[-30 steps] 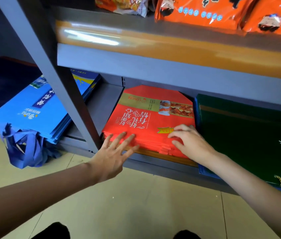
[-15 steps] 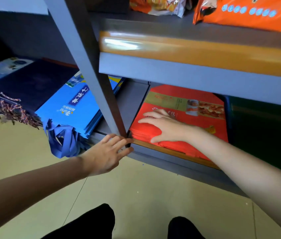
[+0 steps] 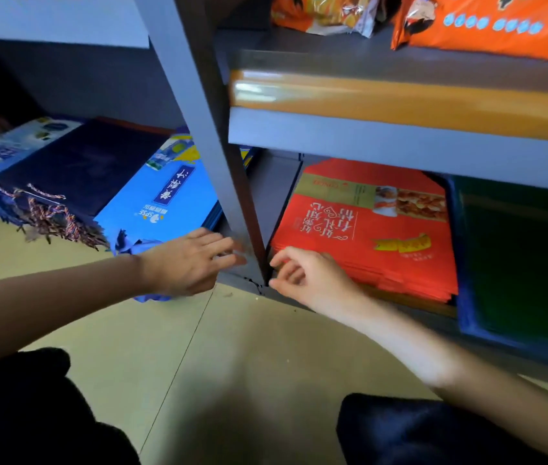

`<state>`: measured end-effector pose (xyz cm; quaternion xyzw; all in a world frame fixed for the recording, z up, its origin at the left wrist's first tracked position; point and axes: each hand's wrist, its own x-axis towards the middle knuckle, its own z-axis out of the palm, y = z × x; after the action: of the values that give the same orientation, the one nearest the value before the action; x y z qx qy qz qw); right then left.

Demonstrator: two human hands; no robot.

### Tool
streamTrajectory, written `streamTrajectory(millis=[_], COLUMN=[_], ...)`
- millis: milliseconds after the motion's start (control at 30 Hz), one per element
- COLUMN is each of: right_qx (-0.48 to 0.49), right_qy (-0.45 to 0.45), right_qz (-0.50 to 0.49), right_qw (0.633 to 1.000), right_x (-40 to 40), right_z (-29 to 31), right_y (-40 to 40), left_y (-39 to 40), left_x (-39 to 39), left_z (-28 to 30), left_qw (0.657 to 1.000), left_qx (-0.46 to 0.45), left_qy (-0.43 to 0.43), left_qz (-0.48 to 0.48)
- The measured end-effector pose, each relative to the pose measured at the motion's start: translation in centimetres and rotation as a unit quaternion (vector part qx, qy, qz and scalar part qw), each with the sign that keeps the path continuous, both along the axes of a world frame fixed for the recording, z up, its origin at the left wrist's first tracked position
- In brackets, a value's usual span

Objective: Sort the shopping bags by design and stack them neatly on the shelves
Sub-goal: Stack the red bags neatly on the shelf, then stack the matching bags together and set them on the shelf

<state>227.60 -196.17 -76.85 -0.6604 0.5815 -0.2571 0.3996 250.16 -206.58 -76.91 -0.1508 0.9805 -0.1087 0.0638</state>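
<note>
The left hand (image 3: 185,266) reaches with straight, spread fingers toward the shelf post (image 3: 219,162), holding nothing. The right hand (image 3: 306,276), fingers loosely curled and empty, hovers at the red bags' (image 3: 366,236) front corner beside the blue bags (image 3: 162,206).

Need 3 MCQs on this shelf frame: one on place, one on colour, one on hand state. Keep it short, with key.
1. Where does the red bag stack lie?
A. On the floor
B. On the bottom shelf, right of the grey upright post
C. On the top shelf

2. What colour is the stack just right of the red one?
A. Dark green
B. Yellow
C. White

3. What is the right hand doing?
A. Gripping a snack packet
B. Pressing flat on the green stack
C. Holding nothing, fingers loosely curled

Key: B, it lies under the shelf board, beside the post. A, the dark green stack adjoins it. C, the hand is at the red stack's front corner, nothing in it.
</note>
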Motion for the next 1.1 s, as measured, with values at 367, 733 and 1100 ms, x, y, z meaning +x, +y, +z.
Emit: streamTrajectory(millis=[367, 733, 1100], right_qx=[-0.044, 0.181, 0.270], right_qy=[0.263, 0.373, 0.327], right_qz=[0.256, 0.014, -0.098], right_qw=[0.929, 0.910, 0.900], right_x=[10.8, 21.0, 21.1], right_z=[2.2, -1.7, -2.9], right_y=[-6.9, -17.8, -17.9], left_y=[-4.7, -14.8, -18.7], left_x=[12.7, 20.4, 19.7], left_z=[-0.6, -2.1, -4.5], left_qw=[0.987, 0.937, 0.906], left_qx=[-0.034, 0.086, 0.214], left_qy=[0.016, -0.137, -0.120], left_qz=[0.157, 0.311, 0.346])
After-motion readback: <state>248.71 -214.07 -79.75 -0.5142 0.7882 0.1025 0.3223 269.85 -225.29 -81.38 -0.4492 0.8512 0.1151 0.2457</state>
